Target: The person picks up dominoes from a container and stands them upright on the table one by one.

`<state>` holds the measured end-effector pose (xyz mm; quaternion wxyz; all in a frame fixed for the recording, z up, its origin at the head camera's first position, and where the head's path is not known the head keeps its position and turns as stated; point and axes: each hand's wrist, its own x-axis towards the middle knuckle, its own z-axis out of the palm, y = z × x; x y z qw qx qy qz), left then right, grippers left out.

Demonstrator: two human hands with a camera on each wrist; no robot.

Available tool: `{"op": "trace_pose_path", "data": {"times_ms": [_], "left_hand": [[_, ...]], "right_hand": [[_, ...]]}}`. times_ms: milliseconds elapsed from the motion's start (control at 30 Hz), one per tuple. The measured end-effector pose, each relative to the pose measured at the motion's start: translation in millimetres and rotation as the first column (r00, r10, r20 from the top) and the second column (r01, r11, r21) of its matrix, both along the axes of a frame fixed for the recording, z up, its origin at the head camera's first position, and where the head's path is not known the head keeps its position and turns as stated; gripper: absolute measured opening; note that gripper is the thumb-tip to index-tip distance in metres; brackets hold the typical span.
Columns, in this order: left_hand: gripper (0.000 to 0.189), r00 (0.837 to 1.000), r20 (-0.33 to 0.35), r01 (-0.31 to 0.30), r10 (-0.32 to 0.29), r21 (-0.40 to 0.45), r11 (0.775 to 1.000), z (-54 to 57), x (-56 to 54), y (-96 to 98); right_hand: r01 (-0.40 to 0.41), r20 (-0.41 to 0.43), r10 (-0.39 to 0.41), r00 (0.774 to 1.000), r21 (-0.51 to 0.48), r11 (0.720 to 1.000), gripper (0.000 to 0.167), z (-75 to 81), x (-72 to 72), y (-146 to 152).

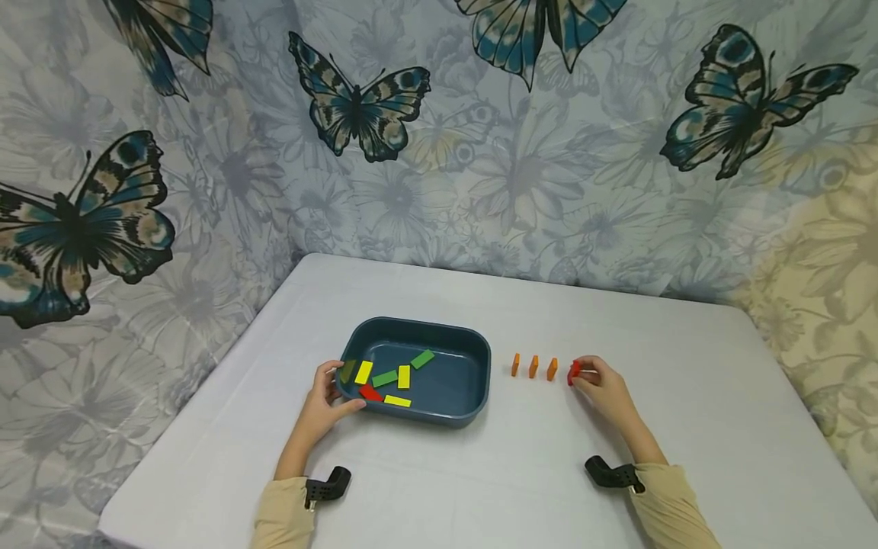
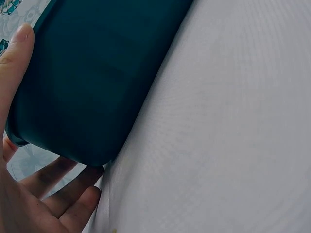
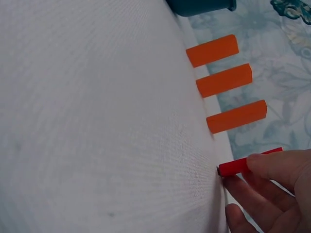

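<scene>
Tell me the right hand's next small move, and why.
Probably let go of the red block, leaving it standing: the right hand pinches it nearly upright, in line with three standing orange blocks, its lower end apparently at the white tabletop.

Butterfly-print wall [image 1: 521,175] behind a white table [image 1: 439,488]

A white table [image 1: 542,465] bears a tray [image 1: 446,385], orange blocks [image 1: 533,367]
</scene>
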<state>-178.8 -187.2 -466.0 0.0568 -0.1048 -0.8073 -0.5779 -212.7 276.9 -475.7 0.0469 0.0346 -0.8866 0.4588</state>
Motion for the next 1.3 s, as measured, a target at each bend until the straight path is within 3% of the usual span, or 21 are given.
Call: {"op": "trace_pose_path", "data": {"times_ms": [333,567,833,1067,1133,1200,1300], "left_hand": [[0.072,1.000,0.001,0.010,-0.010,0.014,1.000,-3.5,-0.5,-0.9],[0.074,1.000,-0.015,-0.002,0.002,0.012,1.000,-34.9,-13.7,-10.9],[0.074,1.000,-0.005,-0.001,0.001,-0.001,1.000,-33.2,-14.1,-11.2],[0.073,1.000,-0.008,0.015,-0.015,0.022,1.000,-7.7,-4.4,-3.1],[0.072,1.000,-0.009,0.013,-0.013,0.009,1.000,-3.9,-3.0,-1.9],[0.072,1.000,-0.008,0.011,-0.011,0.001,1.000,-1.7,-1.9,-1.4],[0.072,1.000,-0.018,0.010,-0.010,0.000,1.000,-1.3,-1.6,-1.3]], "right_hand": [[0.012,-0.032,-0.011,0.999,0.025,1.000,0.027,-2.4,-1.3,1],[-0.009,-0.033,0.010,0.999,0.036,0.999,0.030,-6.3,-0.6,3],[-0.035,-0.012,0.035,0.999,0.032,0.999,0.032,-6.8,1.4,5],[-0.055,0.026,0.056,0.998,-0.032,0.998,0.038,0.9,2.3,6],[-0.058,-0.011,0.057,0.998,-0.056,0.997,0.043,3.7,3.2,5],[-0.060,-0.115,0.052,0.992,-0.067,0.996,0.046,6.2,2.8,4],[-0.072,-0.329,0.036,0.944,-0.099,0.992,0.047,14.6,-3.7,-1]]}}
